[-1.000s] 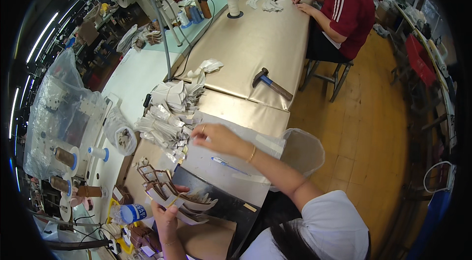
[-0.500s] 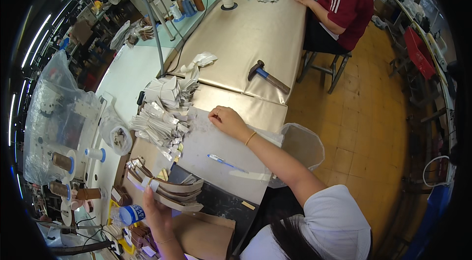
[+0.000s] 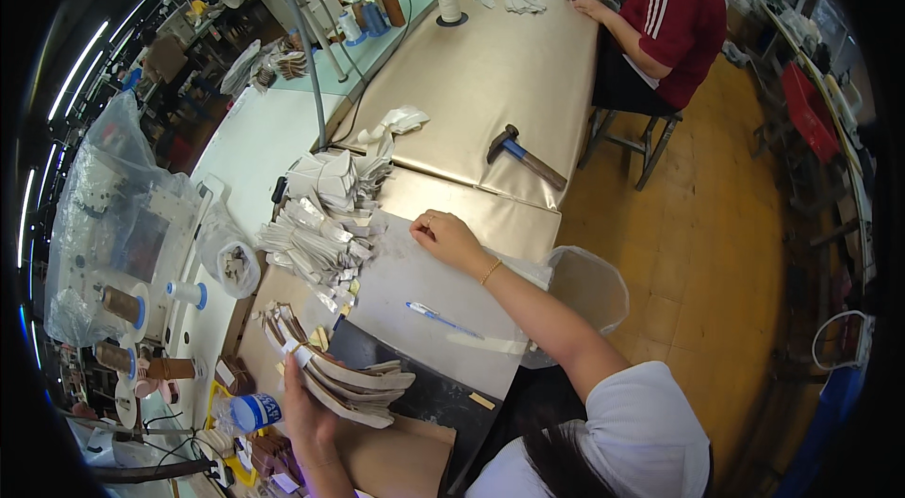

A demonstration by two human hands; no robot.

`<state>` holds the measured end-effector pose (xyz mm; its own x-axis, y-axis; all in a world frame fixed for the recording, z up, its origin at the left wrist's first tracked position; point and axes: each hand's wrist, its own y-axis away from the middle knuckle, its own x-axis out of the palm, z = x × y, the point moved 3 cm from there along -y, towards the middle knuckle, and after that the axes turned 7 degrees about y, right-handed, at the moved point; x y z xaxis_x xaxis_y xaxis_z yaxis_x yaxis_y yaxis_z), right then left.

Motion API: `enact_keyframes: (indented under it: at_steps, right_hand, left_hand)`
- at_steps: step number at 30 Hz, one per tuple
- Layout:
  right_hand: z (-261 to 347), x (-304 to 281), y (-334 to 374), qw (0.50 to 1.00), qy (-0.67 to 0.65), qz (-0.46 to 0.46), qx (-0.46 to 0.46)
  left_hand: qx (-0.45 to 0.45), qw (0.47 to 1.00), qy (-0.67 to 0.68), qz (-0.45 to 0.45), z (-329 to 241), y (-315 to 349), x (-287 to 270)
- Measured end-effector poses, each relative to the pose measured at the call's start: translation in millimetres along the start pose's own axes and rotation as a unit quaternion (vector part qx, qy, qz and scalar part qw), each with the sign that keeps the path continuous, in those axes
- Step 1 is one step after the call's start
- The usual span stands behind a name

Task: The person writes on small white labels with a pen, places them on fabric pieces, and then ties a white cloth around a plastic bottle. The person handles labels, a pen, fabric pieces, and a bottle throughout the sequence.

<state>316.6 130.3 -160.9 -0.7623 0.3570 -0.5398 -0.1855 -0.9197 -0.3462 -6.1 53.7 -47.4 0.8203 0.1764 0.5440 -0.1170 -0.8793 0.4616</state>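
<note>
My left hand (image 3: 311, 413) grips a bundle of curved leather strips (image 3: 353, 385), pale on the faces with brown edges and a band around it. The bundle is held over a black board (image 3: 429, 375) at the near part of the table. My right hand (image 3: 451, 239) rests over a grey sheet (image 3: 396, 258) with its fingers curled in; whether anything is in them is hidden. Left of that hand lies a heap of pale, silvery strips (image 3: 316, 239). A blue and white pen (image 3: 443, 317) lies on the sheet, below the right hand.
A hammer (image 3: 526, 157) lies on the gold-covered table (image 3: 481, 83). At the table's right edge hangs a clear plastic bag (image 3: 589, 291). A blue-labelled bottle (image 3: 255, 411) is left of my left hand. Farther off, a seated co-worker in red (image 3: 674, 17) works with both hands.
My left hand has shifted slightly to the right with the bundle, whose strips now show more of their spread ends. The right hand stays curled; the whole view has shifted a little.
</note>
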Motion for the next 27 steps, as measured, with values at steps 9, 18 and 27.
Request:
enact_keyframes:
  at_steps: [9,18,27]
  right_hand:
    - [0.6,-1.0,-0.5,1.000,-0.008,0.003,0.004]
    - [0.3,0.3,-0.3,1.000,-0.009,0.004,0.006]
    - [1.7,-0.3,-0.9,1.000,-0.007,0.008,0.004]
  left_hand:
    - [-0.020,1.000,0.014,0.007,0.9,2.1,6.1]
    - [0.002,1.000,-0.009,-0.013,2.8,4.0,7.5]
    - [0.074,0.982,-0.125,0.118,0.2,11.7,4.3]
